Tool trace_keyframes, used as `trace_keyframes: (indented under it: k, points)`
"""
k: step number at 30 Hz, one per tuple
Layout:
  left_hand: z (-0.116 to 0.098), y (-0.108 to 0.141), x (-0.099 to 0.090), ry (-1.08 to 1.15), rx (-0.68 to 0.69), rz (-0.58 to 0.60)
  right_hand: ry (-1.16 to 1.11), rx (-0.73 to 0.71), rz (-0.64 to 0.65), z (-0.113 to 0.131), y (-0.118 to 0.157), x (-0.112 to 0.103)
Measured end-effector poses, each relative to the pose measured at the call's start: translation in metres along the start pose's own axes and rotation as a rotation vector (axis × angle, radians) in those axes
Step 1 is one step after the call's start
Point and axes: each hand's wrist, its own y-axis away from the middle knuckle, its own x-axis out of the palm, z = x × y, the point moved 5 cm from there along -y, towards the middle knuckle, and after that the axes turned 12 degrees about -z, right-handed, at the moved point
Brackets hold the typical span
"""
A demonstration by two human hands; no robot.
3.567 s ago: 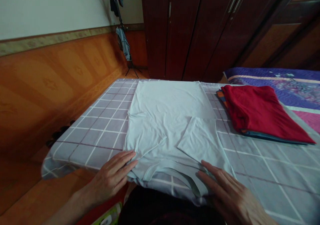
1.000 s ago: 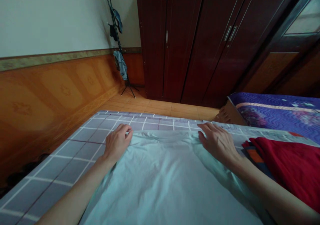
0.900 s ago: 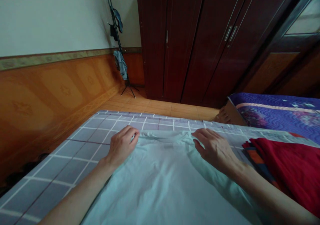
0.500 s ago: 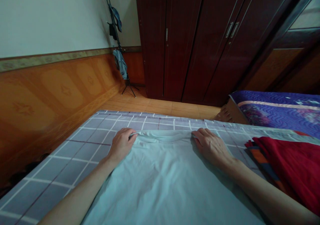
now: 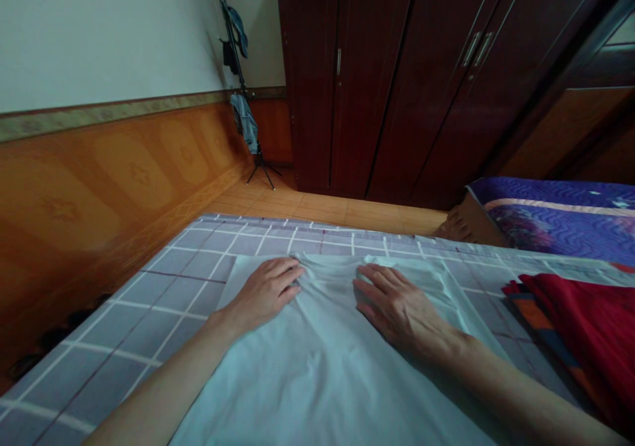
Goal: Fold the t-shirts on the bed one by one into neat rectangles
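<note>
Resting on the pale shirt [image 5: 327, 373] in the head view, the left hand [image 5: 270, 288] lay palm down near the cloth's far edge, its fingers pointing inward, loosely spread and clenched on nothing. The right hand [image 5: 397, 304] lay opposite, near the same edge, likewise flat and released, with a creased stretch of fabric between the two. The shirt was spread across a grey checked cover [image 5: 173, 294], reaching from near the cover's far side down to the bottom of the view. How its layers sat beneath the palms could not be made out. Right of the right arm, a folded red cloth [image 5: 590, 327] lay on top of an orange and blue one [image 5: 536, 320]. Beyond the cover stood a dark red wardrobe [image 5: 367, 89] and a coat rack [image 5: 241, 79] with a blue garment [image 5: 245, 123] hanging from it; a purple quilt [image 5: 570, 224] lay farther right.
</note>
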Motion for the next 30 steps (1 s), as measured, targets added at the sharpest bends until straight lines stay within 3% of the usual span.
trace_keyframes:
  k: [4,7,12,16,19,22,26,30]
  points:
    - [0.008,0.008,0.011,-0.043,-0.031,0.179,0.034,0.072,0.066,-0.008,0.006,0.008]
    - [0.011,0.012,0.014,-0.063,-0.032,0.228,0.035,0.089,0.083,-0.014,0.009,0.015]
    - [0.012,0.010,0.012,-0.023,-0.092,0.163,0.058,0.095,0.123,-0.013,0.007,0.021]
    - [0.010,0.018,-0.021,0.033,-0.241,-0.003,0.058,0.099,0.123,-0.014,0.006,0.020]
    - [0.000,0.046,-0.058,0.037,-0.394,-0.080,0.052,0.086,0.105,-0.016,0.007,0.021]
    - [-0.014,0.092,-0.084,0.015,-0.594,-0.046,0.068,0.067,0.085,-0.015,0.005,0.022]
    - [-0.028,0.152,-0.090,-0.022,-0.760,0.024,0.152,0.105,0.058,-0.006,0.003,0.011]
    - [-0.024,0.182,-0.083,-0.021,-0.835,-0.005,0.193,0.243,-0.005,0.001,0.022,-0.032]
